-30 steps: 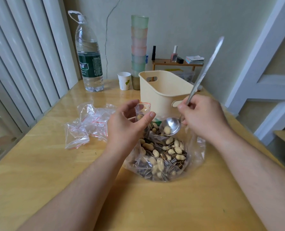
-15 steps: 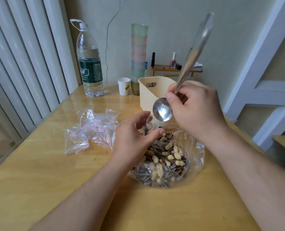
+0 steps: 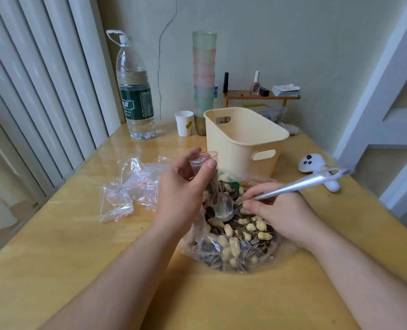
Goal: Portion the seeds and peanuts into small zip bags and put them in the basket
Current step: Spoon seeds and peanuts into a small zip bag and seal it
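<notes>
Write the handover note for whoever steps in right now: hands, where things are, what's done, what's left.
Left hand: pinches an open zip bag upright over the big bag; some seeds already inside it.
Right hand: grips the spoon, bowl down in the seeds and peanuts.
Empty bags: heap on the table, left of the hands.
Basket: behind the big bag; no filled bags visible in it, though its floor is hidden.
Done: filling of this bag begun.
Left: finish filling, seal, drop in basket, repeat with the other bags.
</notes>
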Motion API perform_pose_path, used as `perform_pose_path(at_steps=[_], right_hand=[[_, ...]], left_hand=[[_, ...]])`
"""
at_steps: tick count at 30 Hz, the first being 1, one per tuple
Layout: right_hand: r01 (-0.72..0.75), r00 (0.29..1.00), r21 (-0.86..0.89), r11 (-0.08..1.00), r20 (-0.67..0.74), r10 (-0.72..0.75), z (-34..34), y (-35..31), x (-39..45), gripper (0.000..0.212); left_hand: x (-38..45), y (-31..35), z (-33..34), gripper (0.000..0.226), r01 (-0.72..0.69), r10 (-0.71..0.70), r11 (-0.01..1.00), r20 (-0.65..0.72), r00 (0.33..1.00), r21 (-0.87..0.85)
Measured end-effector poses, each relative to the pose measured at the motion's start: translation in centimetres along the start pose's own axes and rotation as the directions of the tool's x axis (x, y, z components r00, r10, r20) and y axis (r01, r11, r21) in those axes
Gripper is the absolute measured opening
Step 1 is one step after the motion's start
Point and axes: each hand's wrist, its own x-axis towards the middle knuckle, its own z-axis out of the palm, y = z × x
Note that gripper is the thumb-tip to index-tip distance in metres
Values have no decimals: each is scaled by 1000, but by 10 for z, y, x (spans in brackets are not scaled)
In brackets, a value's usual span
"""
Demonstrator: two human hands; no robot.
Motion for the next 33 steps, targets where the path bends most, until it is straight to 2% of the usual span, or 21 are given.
perform_pose_path(at_steps=[2,4,6,8,10,12,13,14,15,16,17,18,20,22,24,26,27,28,30,31,33], right_hand=[[43,999,132,990,-5,-42,-5,-1,-3,23],[57,988,290,955,-156,-11,-15,-1,-1,30],[25,942,474,880,-305,137,-29,3,3,25],[20,866,730,683,-354,353,-43,9,6,15],[66,780,787,614,-424,460,-52,17,5,12],[63,722,652,756,-552,416,-56,28,3,21],[24,714,491,871,-618,329,-56,32,1,23],[-53,741,240,969,-641,199,-55,36,-1,22],[-134,784,-65,989,-618,66,-53,38,-2,21],[-190,819,-340,921,-573,-43,-49,36,-2,18],[-199,839,-508,838,-530,-122,-43,32,-4,17],[-170,854,-572,803,-491,-169,-35,26,-7,17],[-4,876,-630,777,-377,-301,-19,17,-7,14],[150,916,-694,704,-171,-363,-1,9,-6,13],[176,970,-694,698,2,-243,8,-1,-3,22],[145,988,-692,708,63,-141,9,-9,4,24],[153,985,-669,727,48,-163,9,-11,7,21],[170,977,-610,774,3,-213,8,-15,10,18],[187,957,-352,917,-143,-250,7,-22,18,10],[186,962,-195,963,-163,-219,10,-27,22,11],[199,976,35,979,-97,-195,18,-39,29,20]], left_hand=[[-3,1,2,58,3,-3,1000,34,999,-5],[-4,1,3,63,-3,3,1000,65,998,-2],[-5,2,5,69,-17,14,999,87,996,35],[-7,3,5,70,-27,22,998,93,995,52],[-8,4,5,67,-20,16,999,88,996,44],[-8,5,5,62,-22,18,999,80,997,45],[-9,6,5,62,-23,19,999,78,997,46],[-9,6,5,64,-25,21,998,77,997,53],[-10,7,5,67,-34,28,997,81,996,72],[-11,7,4,68,-45,36,994,88,995,103],[-12,6,5,68,-53,40,990,98,994,130],[-13,5,5,69,-55,40,988,109,993,146],[-15,4,5,68,-60,38,984,126,991,169],[-16,3,5,67,-96,58,967,160,985,237],[-17,3,4,67,-164,91,926,222,971,340],[-18,1,3,65,-222,104,869,276,955,441],[-18,1,3,63,-236,106,856,289,951,460],[-18,2,3,59,-240,113,856,287,951,458],[-16,4,3,54,-228,126,875,255,959,427],[-14,5,3,52,-204,115,890,231,966,408],[-11,9,1,48,-150,85,921,190,978,358]])
